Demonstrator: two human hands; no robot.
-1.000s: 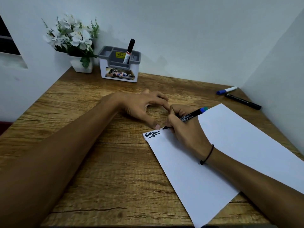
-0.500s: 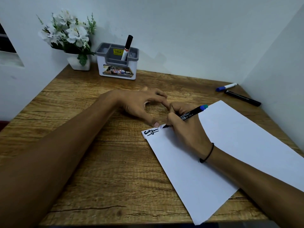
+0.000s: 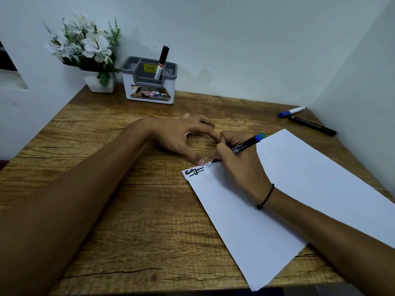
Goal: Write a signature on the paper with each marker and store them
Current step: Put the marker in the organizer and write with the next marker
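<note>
A white sheet of paper lies slanted on the wooden desk. Its top left corner carries a thick black signature, and thin blue letters run beside it. My right hand grips a black marker with a blue end, its tip touching the paper at the blue letters. My left hand rests on the desk, fingers spread, thumb pressing the paper's top edge. A marker with a black cap stands in the grey and white holder.
A blue-capped white marker and a black marker lie at the back right near the side wall. A white pot of white flowers stands in the back left corner beside the holder. Walls close the desk on three sides.
Thin blue letters have appeared to the right of the black signature as the marker tip moved rightward along the paper's top edge. My left hand has stayed in place.
</note>
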